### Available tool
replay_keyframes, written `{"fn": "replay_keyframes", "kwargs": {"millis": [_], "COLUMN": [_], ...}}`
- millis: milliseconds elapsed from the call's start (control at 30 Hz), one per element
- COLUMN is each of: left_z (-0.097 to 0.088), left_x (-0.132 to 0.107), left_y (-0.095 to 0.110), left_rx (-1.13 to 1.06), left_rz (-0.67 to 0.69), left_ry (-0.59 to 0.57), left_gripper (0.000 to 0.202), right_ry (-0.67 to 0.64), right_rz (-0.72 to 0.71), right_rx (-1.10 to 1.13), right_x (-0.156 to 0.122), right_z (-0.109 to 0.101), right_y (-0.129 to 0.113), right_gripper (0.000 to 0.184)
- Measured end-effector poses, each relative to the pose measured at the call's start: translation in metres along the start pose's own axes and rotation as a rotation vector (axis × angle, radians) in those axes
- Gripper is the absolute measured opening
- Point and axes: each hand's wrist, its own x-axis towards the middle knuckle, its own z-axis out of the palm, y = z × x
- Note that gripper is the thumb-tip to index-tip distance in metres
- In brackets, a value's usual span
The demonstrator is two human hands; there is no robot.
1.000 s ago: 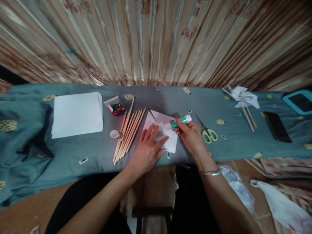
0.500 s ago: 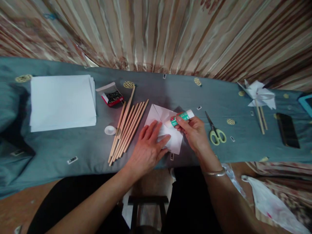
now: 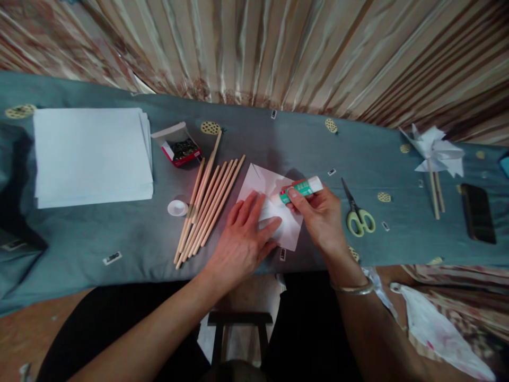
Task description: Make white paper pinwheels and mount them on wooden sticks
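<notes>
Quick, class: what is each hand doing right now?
Left hand: open, flat on the folded paper.
Right hand: closed, holding the glue stick.

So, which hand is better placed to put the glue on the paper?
Right: the right hand holds the glue stick over the paper, while the left hand lies flat on it.

Blue-clothed table (image 3: 254,138); folded paper (image 3: 293,229), sticks (image 3: 207,204), scissors (image 3: 358,215), paper stack (image 3: 91,156), phone (image 3: 478,212)
</notes>
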Motion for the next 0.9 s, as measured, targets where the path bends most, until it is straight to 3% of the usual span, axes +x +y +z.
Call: {"fn": "replay_keyframes", "kwargs": {"millis": [233, 567, 900], "left_z": [0.0009, -0.0004, 0.0004], "left_x": [0.0001, -0.0017, -0.0025], "left_y": [0.0004, 0.0024, 0.0007], "left_rx": [-0.018, 0.302, 0.337], "left_rz": [-0.010, 0.097, 0.116], "left_ry": [0.011, 0.014, 0.020], "left_gripper": [0.037, 0.038, 0.039], "right_ry": [-0.050, -0.085, -0.159], "right_rz": [-0.094, -0.155, -0.188], "right_rx": [-0.142, -0.290, -0.380], "right_x": [-0.0024, -0.0032, -0.0073], "right_z": [0.0010, 0.0032, 0.0032], "right_y": [-0.0008, -0.0014, -0.0086], "right_gripper": [0.028, 0.024, 0.022]}}
